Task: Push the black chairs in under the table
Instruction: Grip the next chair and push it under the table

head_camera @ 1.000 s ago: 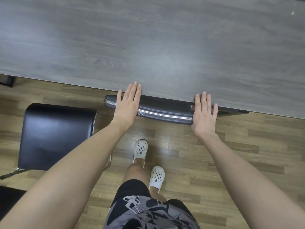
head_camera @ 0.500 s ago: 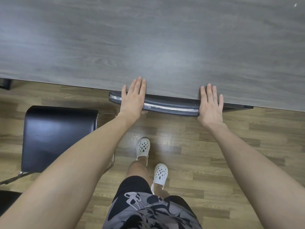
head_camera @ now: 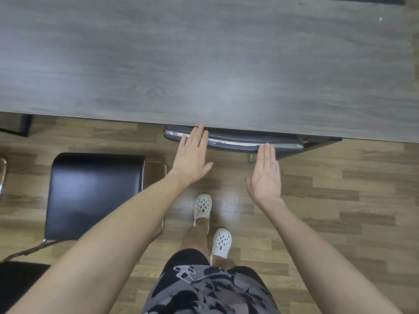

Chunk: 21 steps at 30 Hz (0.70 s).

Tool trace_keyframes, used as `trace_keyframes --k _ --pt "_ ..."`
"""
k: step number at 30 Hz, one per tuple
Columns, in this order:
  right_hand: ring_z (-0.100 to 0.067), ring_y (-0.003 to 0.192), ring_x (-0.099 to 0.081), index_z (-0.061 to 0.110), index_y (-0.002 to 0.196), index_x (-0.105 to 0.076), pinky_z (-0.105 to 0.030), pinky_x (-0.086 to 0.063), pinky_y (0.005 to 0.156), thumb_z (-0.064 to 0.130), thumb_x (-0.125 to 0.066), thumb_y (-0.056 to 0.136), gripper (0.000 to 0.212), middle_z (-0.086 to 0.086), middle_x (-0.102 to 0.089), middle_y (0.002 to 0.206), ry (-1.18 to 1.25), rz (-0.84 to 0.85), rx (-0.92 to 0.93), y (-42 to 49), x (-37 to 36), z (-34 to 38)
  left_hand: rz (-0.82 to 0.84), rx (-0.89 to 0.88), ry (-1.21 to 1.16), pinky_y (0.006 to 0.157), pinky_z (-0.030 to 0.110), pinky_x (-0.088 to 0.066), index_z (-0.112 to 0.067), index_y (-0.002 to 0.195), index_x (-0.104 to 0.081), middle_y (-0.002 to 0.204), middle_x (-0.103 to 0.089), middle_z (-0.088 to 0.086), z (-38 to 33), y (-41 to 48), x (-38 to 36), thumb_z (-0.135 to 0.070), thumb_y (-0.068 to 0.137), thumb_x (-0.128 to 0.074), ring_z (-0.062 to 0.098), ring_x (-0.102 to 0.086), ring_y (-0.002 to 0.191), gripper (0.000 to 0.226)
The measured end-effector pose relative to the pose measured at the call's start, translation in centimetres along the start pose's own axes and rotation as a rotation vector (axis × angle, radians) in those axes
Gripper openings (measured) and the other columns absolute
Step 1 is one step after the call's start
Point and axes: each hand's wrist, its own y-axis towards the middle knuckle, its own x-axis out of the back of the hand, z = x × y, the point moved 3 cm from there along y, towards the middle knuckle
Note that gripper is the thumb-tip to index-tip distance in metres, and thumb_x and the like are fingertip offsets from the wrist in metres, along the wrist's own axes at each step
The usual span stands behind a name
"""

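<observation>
Nearest to me, below the patterned shorts (head_camera: 210,288), the white clogs (head_camera: 202,206) stand on the wood floor (head_camera: 340,200) square to the job, which I judge a good stance for a straight push. Further out, both arms reach forward. The left hand (head_camera: 192,159) lies flat with straight fingers, its tips over the top of the pushed-in chair back (head_camera: 235,141). The right hand (head_camera: 266,175) is just as flat, fingers together, gripping nothing, with its tips at the chrome rail; I cannot tell whether they press it or merely brush it. That chair back sits tight against the near edge of the grey table (head_camera: 204,64), its seat hidden beneath, so I judge this chair as good as home. To finish well I would push evenly from both sides so the chair does not twist, and keep the fingertips clear of the gap between the chair back and the table edge. Off to the left, the second black chair (head_camera: 95,191) stands apart from the table with its seat fully showing; it needs the same level, two-handed push, started from directly behind it.
</observation>
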Motion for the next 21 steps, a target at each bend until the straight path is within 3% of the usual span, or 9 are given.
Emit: trace_keyframes --k 5,12,21 --pt "-0.025 0.15 0.002 0.006 0.155 -0.001 -0.04 -0.012 0.122 0.036 -0.057 0.094 0.088 -0.011 0.004 0.163 0.048 0.064 0.09 -4.3 -1.1 0.9 0.07 0.055 -0.04 0.121 0.044 -0.005 -0.01 0.155 0.003 0.162 0.016 0.007 -1.7 -6.2 -2.3 -0.056 0.087 -0.055 0.025 0.006 0.15 0.101" --pt "-0.026 0.15 -0.006 0.004 0.153 -0.01 -0.04 -0.016 0.121 0.038 -0.053 0.095 0.08 -0.01 -0.006 0.163 0.053 0.161 0.1 -10.6 -3.8 -0.4 0.14 0.068 -0.123 0.121 0.04 -0.006 -0.007 0.155 -0.002 0.163 -0.008 0.006 -3.7 -14.8 -5.1 -0.045 0.093 -0.049 0.021 -0.003 0.15 0.086" --pt "-0.024 0.15 -0.005 0.005 0.153 -0.009 -0.04 -0.014 0.121 0.037 -0.052 0.095 0.079 -0.009 -0.005 0.163 0.076 0.237 0.178 -16.1 -6.7 1.0 0.135 0.171 -0.128 0.121 0.038 -0.011 -0.011 0.156 -0.005 0.163 -0.006 0.006 -2.6 -22.5 -7.6 -0.049 0.092 -0.047 0.021 -0.006 0.15 0.085"
